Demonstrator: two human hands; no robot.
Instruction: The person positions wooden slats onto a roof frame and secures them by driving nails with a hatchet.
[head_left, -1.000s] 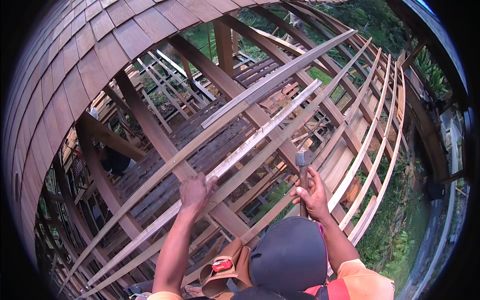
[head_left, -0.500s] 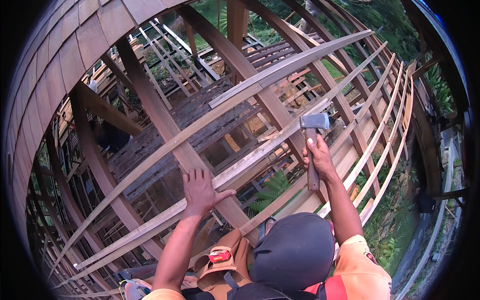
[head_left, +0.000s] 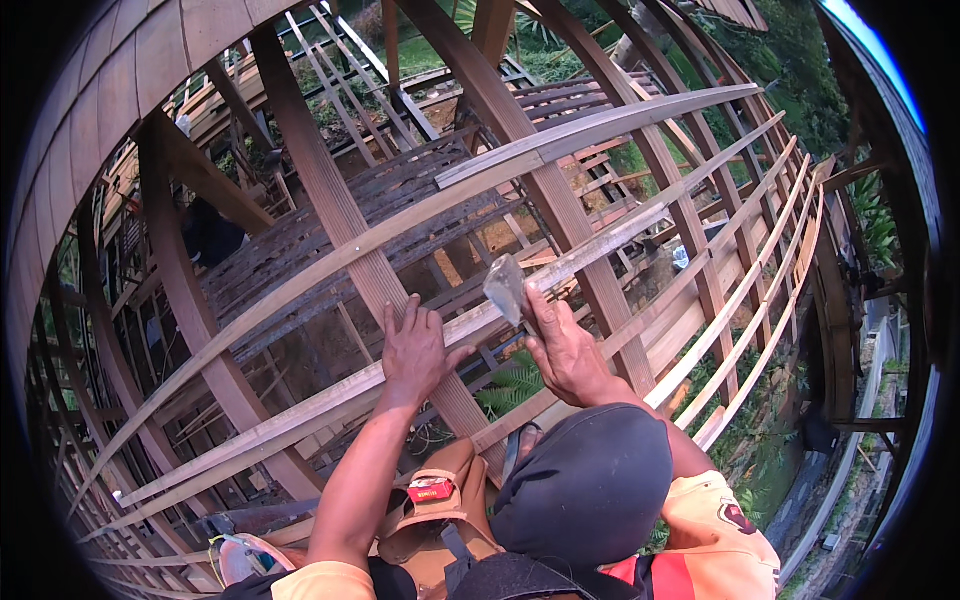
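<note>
My right hand [head_left: 572,358] is closed around the handle of a hatchet [head_left: 507,288], its metal head raised just above a long pale wooden batten [head_left: 330,397]. Most of the handle is hidden by the fingers. To the left, my left hand [head_left: 415,352] lies spread where that batten crosses a brown curved rafter [head_left: 350,232]. Its fingers reach up over the rafter, and the thumb points right along the batten. Another long batten [head_left: 400,222] runs across the rafters farther up.
Gaps between the rafters look down on timber and a dark slatted surface [head_left: 300,280]. Wooden shingles [head_left: 110,100] cover the upper left. Near my body are a dark-clothed bent knee [head_left: 590,500] and a brown tool pouch [head_left: 450,530] with a small red box [head_left: 430,489].
My right hand and the hatchet have swung left and nearer to my left hand, and the hatchet head has turned. The left hand stays at the same crossing while the view has shifted slightly.
</note>
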